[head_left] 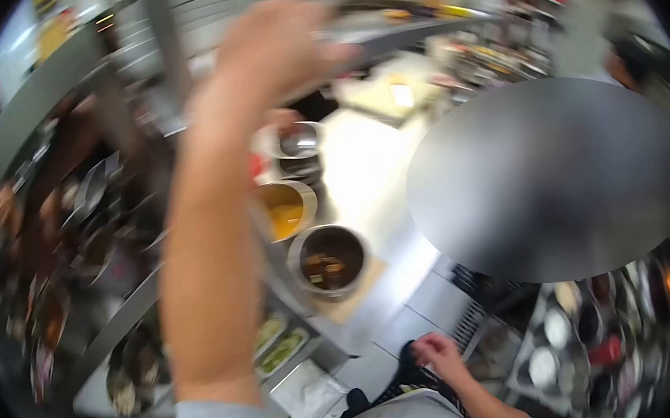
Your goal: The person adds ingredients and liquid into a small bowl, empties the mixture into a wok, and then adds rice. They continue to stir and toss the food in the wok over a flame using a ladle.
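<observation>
My left hand is raised high on the left, its forearm crossing the view. It is smeared by motion, beside the end of a grey metal rail; whether it grips anything cannot be made out. Low in front of my body, my right hand has its fingers curled together, with nothing visible in them. Right of my left forearm stand a metal pot with dark contents, a pot of orange-yellow liquid and a smaller metal container.
A large, blurred round metal surface covers much of the right side. A bright steel counter runs behind the pots. Food containers sit at the lower right, green food trays at the lower left. Another person is at the far right.
</observation>
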Motion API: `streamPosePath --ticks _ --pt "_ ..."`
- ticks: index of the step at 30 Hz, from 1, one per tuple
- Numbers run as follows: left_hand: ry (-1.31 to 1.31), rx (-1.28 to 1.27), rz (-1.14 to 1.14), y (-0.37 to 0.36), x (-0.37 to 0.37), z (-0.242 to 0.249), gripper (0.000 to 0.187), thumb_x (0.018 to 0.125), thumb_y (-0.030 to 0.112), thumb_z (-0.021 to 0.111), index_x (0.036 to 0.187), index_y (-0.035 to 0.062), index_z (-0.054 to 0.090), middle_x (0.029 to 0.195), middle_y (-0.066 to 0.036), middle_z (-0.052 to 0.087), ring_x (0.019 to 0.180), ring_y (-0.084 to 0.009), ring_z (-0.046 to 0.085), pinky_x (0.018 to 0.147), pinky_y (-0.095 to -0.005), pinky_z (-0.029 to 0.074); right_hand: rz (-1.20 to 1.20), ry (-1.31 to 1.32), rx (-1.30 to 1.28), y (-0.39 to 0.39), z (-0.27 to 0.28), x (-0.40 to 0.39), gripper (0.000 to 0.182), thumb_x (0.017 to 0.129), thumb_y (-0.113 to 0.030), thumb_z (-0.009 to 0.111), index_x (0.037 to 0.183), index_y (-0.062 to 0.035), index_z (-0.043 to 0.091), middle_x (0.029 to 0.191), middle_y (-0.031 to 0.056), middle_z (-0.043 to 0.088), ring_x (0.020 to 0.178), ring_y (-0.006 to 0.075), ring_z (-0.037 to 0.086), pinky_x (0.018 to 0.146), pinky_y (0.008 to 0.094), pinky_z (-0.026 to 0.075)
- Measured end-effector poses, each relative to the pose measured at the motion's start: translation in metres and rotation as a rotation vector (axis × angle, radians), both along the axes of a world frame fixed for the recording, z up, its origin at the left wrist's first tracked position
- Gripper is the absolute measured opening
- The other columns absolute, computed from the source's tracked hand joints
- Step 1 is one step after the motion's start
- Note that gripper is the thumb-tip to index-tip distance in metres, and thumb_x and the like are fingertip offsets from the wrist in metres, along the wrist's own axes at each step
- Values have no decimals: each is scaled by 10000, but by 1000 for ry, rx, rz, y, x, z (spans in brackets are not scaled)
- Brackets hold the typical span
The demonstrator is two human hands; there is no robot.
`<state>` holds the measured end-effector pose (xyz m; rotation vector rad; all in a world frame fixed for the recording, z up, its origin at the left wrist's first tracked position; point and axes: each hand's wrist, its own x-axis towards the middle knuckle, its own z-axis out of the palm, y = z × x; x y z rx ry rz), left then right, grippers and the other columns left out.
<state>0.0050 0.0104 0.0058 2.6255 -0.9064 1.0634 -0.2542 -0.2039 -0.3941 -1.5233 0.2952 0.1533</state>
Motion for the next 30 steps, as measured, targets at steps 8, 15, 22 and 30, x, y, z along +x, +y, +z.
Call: streamPosePath --ticks 8,15,22,30 --pt "-49 48 -166 20 26 -5 349 811 178 610 1110 9 552 1132 -175 563 1081 -329 527 933 -353 395 -285 150 -61 -31 -65 -165 214 871 -220 609 968 -30 630 749 7 619 639 83 576 564 234 463" --pt "-83 -22 -366 19 -1 -45 404 903 136 506 1276 -6 445 1305 -164 464 1238 -290 416 1043 -371 287 -1280 552 418 -83 -168 -348 176 854 -196 562 970 -71 605 803 50 614 649 159 609 539 294 515" --pt "719 -71 -373 -125 -247 -157 430 739 -19 603 1162 -13 525 1134 -159 563 1110 -291 507 979 -361 360 -2037 317 758 -102 -264 -552 259 839 -204 546 1072 -95 517 944 105 548 727 268 601 543 383 483" --pt "971 515 -900 -187 -403 -269 375 723 123 719 1069 35 606 1033 -155 610 972 -314 591 816 -348 476 -2083 151 1054 -128 -303 -597 448 863 -281 544 1274 -155 419 1373 66 354 1021 304 529 773 422 467"
